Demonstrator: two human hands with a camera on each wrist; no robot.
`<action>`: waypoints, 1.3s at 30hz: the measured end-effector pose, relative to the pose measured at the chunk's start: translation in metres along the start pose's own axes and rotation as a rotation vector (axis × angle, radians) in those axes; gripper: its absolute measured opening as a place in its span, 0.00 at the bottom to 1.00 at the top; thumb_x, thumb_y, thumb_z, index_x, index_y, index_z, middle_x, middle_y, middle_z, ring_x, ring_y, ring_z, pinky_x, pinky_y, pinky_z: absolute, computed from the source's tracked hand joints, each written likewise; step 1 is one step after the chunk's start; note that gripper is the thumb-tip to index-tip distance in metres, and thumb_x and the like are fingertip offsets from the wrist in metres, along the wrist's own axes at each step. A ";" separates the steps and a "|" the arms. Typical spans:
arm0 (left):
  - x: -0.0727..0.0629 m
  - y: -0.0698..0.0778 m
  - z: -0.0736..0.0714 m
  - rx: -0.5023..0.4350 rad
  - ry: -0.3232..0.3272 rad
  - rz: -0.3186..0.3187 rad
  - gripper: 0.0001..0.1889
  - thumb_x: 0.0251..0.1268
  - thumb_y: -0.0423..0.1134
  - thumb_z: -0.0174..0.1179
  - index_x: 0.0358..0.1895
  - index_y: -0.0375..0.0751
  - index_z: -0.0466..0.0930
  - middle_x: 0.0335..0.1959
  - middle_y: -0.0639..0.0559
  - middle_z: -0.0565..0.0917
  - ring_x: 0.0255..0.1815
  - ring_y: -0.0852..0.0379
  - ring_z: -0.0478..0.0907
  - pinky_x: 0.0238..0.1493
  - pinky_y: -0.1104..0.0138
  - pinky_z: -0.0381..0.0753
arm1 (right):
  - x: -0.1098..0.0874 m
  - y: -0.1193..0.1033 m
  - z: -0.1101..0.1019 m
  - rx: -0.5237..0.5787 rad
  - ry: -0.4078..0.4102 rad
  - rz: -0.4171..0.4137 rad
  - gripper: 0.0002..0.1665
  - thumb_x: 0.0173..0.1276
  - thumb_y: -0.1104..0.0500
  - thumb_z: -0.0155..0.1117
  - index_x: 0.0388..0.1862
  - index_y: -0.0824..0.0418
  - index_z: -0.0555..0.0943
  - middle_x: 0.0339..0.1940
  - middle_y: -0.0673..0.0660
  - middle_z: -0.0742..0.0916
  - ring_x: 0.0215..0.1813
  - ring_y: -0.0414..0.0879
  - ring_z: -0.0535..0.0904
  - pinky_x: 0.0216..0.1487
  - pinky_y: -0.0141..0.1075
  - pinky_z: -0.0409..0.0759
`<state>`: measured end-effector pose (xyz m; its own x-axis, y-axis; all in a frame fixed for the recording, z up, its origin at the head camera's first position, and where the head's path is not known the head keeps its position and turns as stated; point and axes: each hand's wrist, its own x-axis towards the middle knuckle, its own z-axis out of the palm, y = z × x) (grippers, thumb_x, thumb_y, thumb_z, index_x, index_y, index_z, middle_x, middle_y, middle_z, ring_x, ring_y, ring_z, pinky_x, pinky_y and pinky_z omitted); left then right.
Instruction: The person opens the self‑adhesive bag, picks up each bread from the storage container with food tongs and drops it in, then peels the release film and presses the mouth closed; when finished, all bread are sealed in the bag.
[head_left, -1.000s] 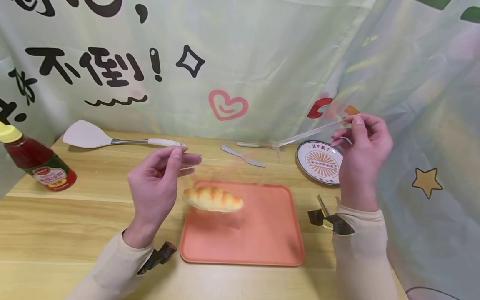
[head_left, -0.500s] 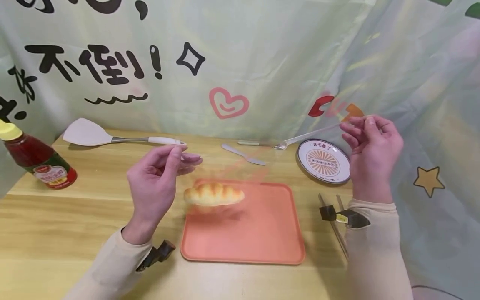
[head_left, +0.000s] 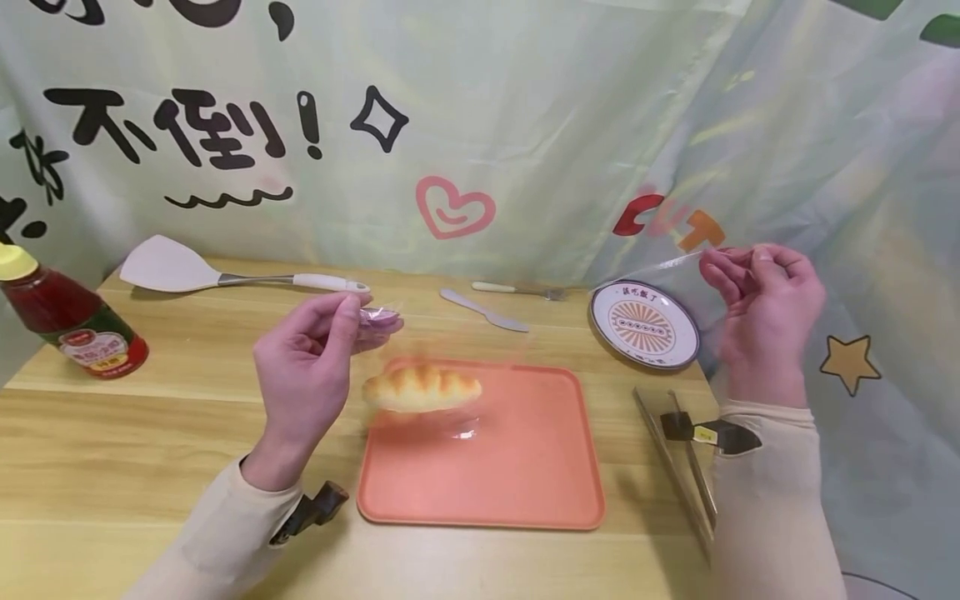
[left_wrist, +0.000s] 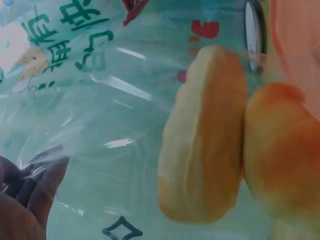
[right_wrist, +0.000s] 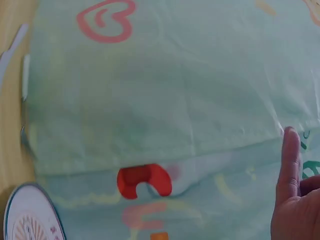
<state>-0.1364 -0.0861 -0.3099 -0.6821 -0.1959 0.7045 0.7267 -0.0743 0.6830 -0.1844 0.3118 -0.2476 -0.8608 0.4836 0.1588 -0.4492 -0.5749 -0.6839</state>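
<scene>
My left hand (head_left: 311,354) pinches crinkled clear plastic film (head_left: 381,316) between thumb and fingers, left of the tray. My right hand (head_left: 772,312) pinches another part of the film up at the right, above the plate. In the left wrist view the film (left_wrist: 117,100) spreads wide and shiny; whether it is a bag or a sheet I cannot tell. A golden bread roll (head_left: 422,389) appears raised over the back left of the orange tray (head_left: 517,500). Two rolls show in the left wrist view: a long split roll (left_wrist: 200,140) and a rounder roll (left_wrist: 282,155).
A ketchup bottle (head_left: 82,325) and white spatula (head_left: 168,267) stand and lie at the left. A butter knife (head_left: 483,310), a fork (head_left: 517,289) and a round plate (head_left: 645,325) lie at the back. Metal tongs (head_left: 675,475) lie right of the tray. Fabric hangs behind.
My right hand has moved right and slightly down, drawing the film farther out. My left hand stays almost in place. More of the plate, fork and tongs shows now.
</scene>
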 end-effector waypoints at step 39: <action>0.006 0.007 0.005 0.012 -0.001 0.074 0.07 0.68 0.22 0.56 0.41 0.16 0.80 0.31 0.31 0.85 0.32 0.49 0.87 0.32 0.62 0.85 | -0.025 -0.004 -0.050 -1.320 -0.693 0.400 0.14 0.74 0.65 0.58 0.47 0.78 0.71 0.32 0.62 0.86 0.32 0.50 0.86 0.36 0.40 0.86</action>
<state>-0.1353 -0.0830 -0.3000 -0.6269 -0.1999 0.7530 0.7738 -0.0476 0.6316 -0.1495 0.3353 -0.2840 -0.9757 -0.1604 -0.1492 0.0330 0.5657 -0.8240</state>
